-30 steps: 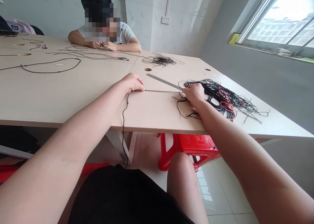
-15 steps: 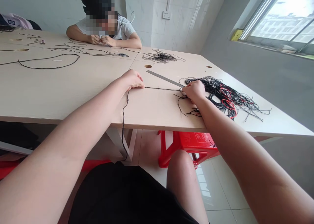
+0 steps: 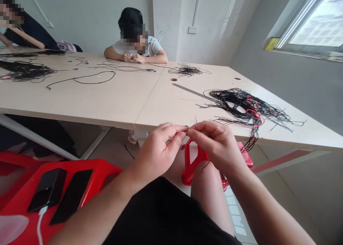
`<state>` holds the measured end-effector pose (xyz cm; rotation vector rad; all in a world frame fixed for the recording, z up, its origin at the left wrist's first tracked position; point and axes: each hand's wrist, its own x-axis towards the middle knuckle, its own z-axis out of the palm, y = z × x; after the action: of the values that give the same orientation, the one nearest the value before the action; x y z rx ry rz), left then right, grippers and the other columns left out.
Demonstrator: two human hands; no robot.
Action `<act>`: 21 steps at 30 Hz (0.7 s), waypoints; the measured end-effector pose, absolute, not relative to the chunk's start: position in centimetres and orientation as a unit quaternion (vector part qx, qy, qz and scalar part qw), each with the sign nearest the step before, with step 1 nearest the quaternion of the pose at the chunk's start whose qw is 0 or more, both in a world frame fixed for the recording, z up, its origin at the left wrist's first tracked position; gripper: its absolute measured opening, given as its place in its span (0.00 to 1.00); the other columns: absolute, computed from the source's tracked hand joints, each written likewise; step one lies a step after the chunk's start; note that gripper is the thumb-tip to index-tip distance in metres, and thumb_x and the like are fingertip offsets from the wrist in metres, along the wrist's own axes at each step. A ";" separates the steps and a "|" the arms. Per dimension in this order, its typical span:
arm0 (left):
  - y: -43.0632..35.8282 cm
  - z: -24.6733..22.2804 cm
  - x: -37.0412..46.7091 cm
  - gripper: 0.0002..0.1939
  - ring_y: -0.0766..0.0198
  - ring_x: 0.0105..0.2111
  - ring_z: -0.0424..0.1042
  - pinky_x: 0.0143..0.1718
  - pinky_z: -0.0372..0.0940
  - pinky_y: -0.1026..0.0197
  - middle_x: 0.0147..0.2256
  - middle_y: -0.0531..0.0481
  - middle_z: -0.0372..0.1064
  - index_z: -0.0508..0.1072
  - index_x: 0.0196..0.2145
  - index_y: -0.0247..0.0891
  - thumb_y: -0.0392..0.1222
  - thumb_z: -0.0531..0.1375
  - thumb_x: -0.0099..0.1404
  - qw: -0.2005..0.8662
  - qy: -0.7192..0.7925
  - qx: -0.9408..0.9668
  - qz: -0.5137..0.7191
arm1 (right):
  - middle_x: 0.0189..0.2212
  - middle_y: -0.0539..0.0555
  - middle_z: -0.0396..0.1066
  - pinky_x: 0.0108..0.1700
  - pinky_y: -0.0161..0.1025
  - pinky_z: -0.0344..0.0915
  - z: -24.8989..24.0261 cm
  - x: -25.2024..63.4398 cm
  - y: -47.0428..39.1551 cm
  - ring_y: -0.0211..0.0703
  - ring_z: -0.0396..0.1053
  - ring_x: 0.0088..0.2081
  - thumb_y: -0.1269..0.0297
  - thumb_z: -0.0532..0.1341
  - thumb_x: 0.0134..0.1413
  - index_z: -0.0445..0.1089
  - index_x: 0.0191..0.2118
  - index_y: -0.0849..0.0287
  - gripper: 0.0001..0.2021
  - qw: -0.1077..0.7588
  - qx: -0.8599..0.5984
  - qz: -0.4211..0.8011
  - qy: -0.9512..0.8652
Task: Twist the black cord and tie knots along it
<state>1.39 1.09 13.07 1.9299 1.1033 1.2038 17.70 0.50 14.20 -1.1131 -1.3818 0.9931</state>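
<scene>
Cord point(image 3: 187, 127), black and thin, is between the fingertips of the left hand point(image 3: 160, 148) and the right hand point(image 3: 219, 143). Both hands pinch it, their tips touching, at the near edge of the table point(image 3: 112, 103); its exact form there is too small to tell. Half a second ago, the hands were well apart above the tabletop, with the cord stretched straight between them. Now the metal ruler point(image 3: 190, 90) lies away from the right hand, its end beside the bundle of black cords point(image 3: 227, 94).
</scene>
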 end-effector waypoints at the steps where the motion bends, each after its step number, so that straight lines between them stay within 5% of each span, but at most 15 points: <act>1: -0.1 12.2 1.1 0.13 0.58 0.46 0.74 0.50 0.67 0.57 0.43 0.46 0.76 0.79 0.45 0.44 0.44 0.57 0.67 0.341 0.435 0.678 0.484 | 0.14 0.46 0.59 0.19 0.32 0.46 13.7 17.5 -0.6 0.30 0.50 0.18 0.60 0.67 0.42 0.73 0.22 0.59 0.09 0.526 -0.456 0.443 -0.565; 5: -2.3 10.6 -1.1 0.14 0.59 0.43 0.74 0.51 0.67 0.55 0.42 0.47 0.77 0.77 0.46 0.43 0.41 0.62 0.61 0.440 0.459 0.511 0.579 | 0.12 0.42 0.53 0.17 0.31 0.40 12.4 17.5 -2.9 0.28 0.43 0.16 0.59 0.69 0.39 0.72 0.22 0.60 0.10 0.530 -0.422 0.564 -0.472; 12: -4.3 12.4 -0.7 0.07 0.55 0.41 0.77 0.49 0.70 0.53 0.36 0.45 0.79 0.81 0.34 0.44 0.46 0.65 0.60 0.535 0.435 0.583 0.431 | 0.10 0.39 0.47 0.17 0.30 0.36 12.1 18.3 -3.8 0.26 0.38 0.15 0.63 0.70 0.38 0.71 0.23 0.60 0.09 0.530 -0.380 0.655 -0.381; 17: -5.0 12.0 1.2 0.16 0.53 0.49 0.74 0.55 0.67 0.53 0.46 0.45 0.78 0.80 0.45 0.44 0.51 0.62 0.63 0.494 0.430 0.614 0.441 | 0.11 0.40 0.51 0.17 0.30 0.38 11.9 17.9 -4.7 0.26 0.42 0.15 0.61 0.70 0.40 0.71 0.23 0.61 0.10 0.524 -0.374 0.648 -0.406; 21: -5.1 11.2 2.2 0.14 0.53 0.48 0.74 0.54 0.67 0.53 0.44 0.46 0.78 0.82 0.40 0.43 0.52 0.63 0.63 0.526 0.407 0.577 0.474 | 0.14 0.44 0.61 0.17 0.30 0.43 11.5 17.6 -5.2 0.26 0.45 0.16 0.60 0.70 0.43 0.73 0.23 0.60 0.10 0.524 -0.375 0.627 -0.438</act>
<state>2.17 -5.08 11.23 1.3809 0.9728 1.1347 17.60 -5.21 11.55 -0.8978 -1.0475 1.5004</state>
